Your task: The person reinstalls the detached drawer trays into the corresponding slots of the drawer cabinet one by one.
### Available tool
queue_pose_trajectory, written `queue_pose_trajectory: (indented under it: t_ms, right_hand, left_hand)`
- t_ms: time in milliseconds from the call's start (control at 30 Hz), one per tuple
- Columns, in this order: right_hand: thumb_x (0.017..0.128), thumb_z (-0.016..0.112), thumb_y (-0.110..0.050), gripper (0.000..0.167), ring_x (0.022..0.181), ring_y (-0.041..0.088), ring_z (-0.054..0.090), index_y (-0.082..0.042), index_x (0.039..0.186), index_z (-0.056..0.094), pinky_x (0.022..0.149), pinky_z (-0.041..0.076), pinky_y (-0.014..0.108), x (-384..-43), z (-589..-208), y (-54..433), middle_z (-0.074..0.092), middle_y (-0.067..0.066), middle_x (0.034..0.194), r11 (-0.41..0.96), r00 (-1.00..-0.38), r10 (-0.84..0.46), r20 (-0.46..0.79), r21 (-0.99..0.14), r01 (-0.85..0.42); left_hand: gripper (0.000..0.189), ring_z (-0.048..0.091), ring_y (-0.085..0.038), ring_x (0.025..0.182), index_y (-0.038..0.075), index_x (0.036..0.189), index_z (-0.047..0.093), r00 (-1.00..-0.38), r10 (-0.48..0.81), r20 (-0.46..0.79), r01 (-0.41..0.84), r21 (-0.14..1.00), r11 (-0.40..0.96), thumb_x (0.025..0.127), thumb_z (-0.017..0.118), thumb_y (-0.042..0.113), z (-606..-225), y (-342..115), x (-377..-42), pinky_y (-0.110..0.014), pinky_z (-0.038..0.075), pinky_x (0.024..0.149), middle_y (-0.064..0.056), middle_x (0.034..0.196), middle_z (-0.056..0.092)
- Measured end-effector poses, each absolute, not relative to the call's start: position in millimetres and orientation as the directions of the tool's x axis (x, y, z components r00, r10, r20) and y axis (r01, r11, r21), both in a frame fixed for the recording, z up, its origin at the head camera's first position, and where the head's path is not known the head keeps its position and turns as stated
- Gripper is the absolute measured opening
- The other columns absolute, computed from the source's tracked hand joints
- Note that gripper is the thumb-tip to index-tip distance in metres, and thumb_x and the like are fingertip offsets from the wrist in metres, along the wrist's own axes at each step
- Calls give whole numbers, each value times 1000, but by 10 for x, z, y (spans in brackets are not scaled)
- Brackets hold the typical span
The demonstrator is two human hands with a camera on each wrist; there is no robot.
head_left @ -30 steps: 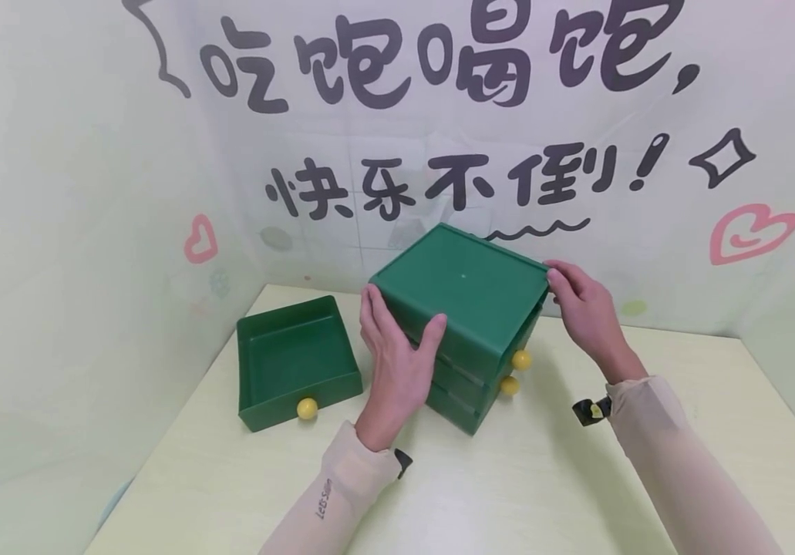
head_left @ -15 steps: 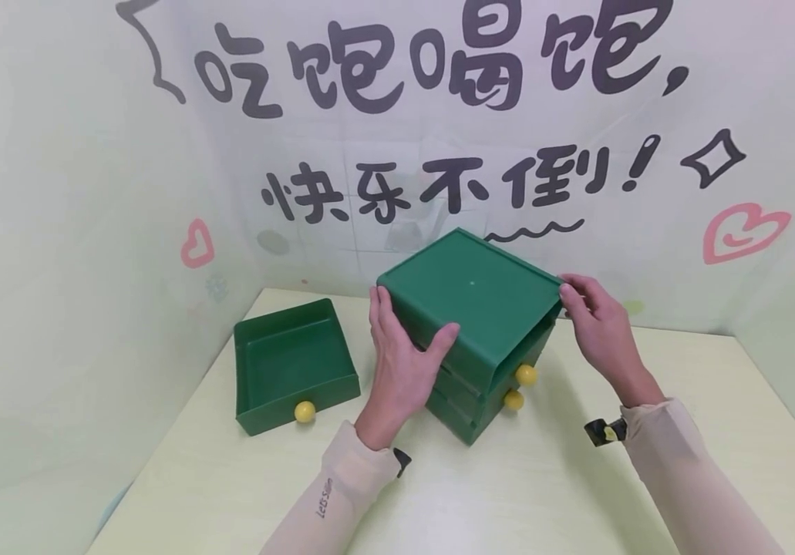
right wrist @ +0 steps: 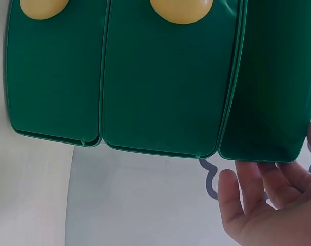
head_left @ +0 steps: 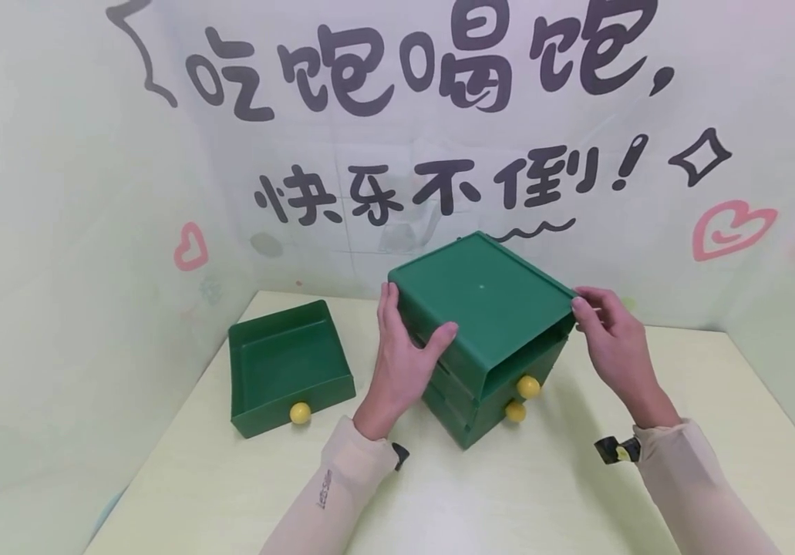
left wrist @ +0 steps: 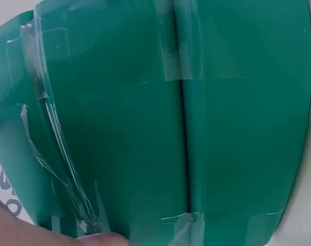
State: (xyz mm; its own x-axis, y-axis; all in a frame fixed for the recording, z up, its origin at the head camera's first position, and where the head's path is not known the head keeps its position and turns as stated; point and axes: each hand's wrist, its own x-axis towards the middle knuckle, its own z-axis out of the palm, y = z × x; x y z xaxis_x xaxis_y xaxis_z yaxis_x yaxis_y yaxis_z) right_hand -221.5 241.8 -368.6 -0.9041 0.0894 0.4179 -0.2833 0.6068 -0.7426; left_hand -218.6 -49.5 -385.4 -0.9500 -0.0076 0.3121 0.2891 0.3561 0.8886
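Nearest, two pale sleeves (head_left: 362, 466) reach in over a light wooden table (head_left: 453, 501). The left hand (head_left: 400, 366) lies against the side of a green chest of drawers (head_left: 476, 293), fingers straight and thumb spread apart, probably to steady it; that side has clear tape (left wrist: 178, 46) across its seams, seemingly joining the stacked tiers.

The chest stands on the table at centre, one corner towards the viewer; whether its whole base is flat is hard to tell. Its front faces the near right, so the top bay (right wrist: 271, 77), without a drawer, and two closed drawers with yellow knobs (head_left: 528, 387) can be seen.

To the left, apart from the chest, a loose green drawer (head_left: 258, 420) sits hollow side up, its yellow ball handle (head_left: 300, 413) forwards, within easy reach.

Farther back, the right hand (head_left: 615, 335) grips the chest's top right corner between thumb and curled fingers, perhaps for control opposite the other palm.

Behind, a white wall (head_left: 92, 116) carries black Chinese lettering (head_left: 446, 185) and pink hearts (head_left: 733, 231).
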Motion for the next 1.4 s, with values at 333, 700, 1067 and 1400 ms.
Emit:
queue_pose_trajectory:
  t_ms: [333, 700, 1067, 1400]
  right_hand:
    - [107, 52, -32, 39, 85, -3, 61, -9, 137, 57, 73, 47, 11, -2083, -3736, 2494, 56, -19, 107, 606, -904, 93, 418, -744, -282]
    - [105, 56, -30, 35, 81, -6, 62, -9, 132, 60, 74, 48, 8, -1965, -3735, 2585, 59, -23, 103, 602, -896, 109, 430, -746, -284]
    - [103, 60, -28, 33, 79, 0, 64, -6, 128, 59, 73, 48, 10, -1786, -3671, 2663, 61, -21, 94, 616, -909, 98, 406, -742, -265]
    - [101, 63, -21, 30, 78, 1, 63, -3, 125, 58, 73, 49, 9, -1724, -3675, 2688, 60, -23, 94, 583, -902, 102, 420, -760, -288]
  left_hand:
    - [106, 12, -28, 159, 15, 164, 3, -949, 36, 314, 312, 913, 262, 91, 64, 61, -3916, -471, -2240, -61, 22, 124, -3, 173, 0]
    - [99, 10, -23, 160, 18, 165, 5, -958, 111, 265, 284, 933, 222, 93, 61, 57, -3874, -453, -2299, -57, 23, 125, 0, 173, 2]
    - [95, 4, -21, 161, 17, 165, 5, -948, 193, 255, 278, 955, 103, 96, 61, 52, -3887, -428, -2388, -55, 18, 127, 1, 174, 3]
    - [85, 6, -22, 161, 21, 165, 9, -949, 215, 231, 251, 966, 70, 100, 57, 46, -3864, -371, -2464, -52, 21, 127, 2, 174, 5]
